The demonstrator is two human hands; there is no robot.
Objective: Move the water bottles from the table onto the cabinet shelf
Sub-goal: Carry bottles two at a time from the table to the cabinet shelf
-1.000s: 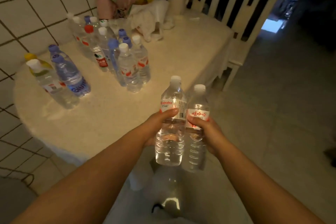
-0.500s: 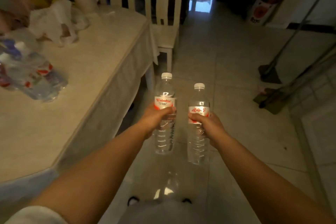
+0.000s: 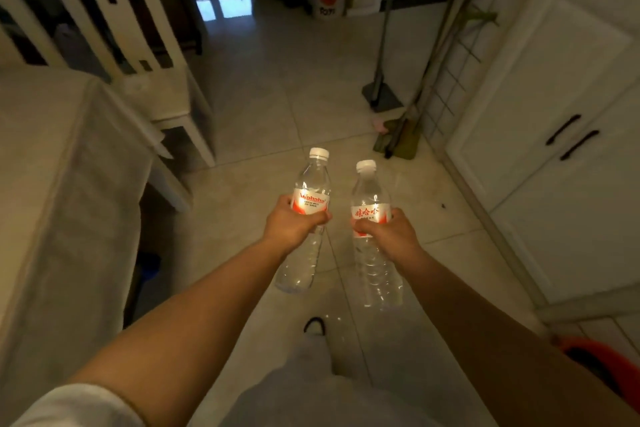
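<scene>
1. My left hand [image 3: 294, 222] is wrapped around a clear plastic water bottle with a white cap and a red-and-white label [image 3: 309, 204], fingers curled over the lower edge of the label.
2. My right hand [image 3: 388, 234] grasps a second clear plastic bottle with a white cap and red lettering on its label [image 3: 370, 204] the same way, at the label band.
3. Both bottles are off the table, held upright with a slight tilt over the pale tiled floor [image 3: 263, 97], close together but apart. The cloth-covered table [image 3: 52, 149] lies along my left, its near corner beside a white slatted chair [image 3: 114, 21].
4. A white cabinet with dark bar handles [image 3: 568, 135] runs along my right; its doors look closed, and I cannot see a shelf from here.
5. Handling, as I judge it: both bottles look full, so moderately heavy for their size. The thin ribbed walls will give under a hard squeeze, and the smooth plastic could slip, so the label band just above the ribs is the firmest place to hold.
6. Caps look seated, so tilting should not spill.
</scene>
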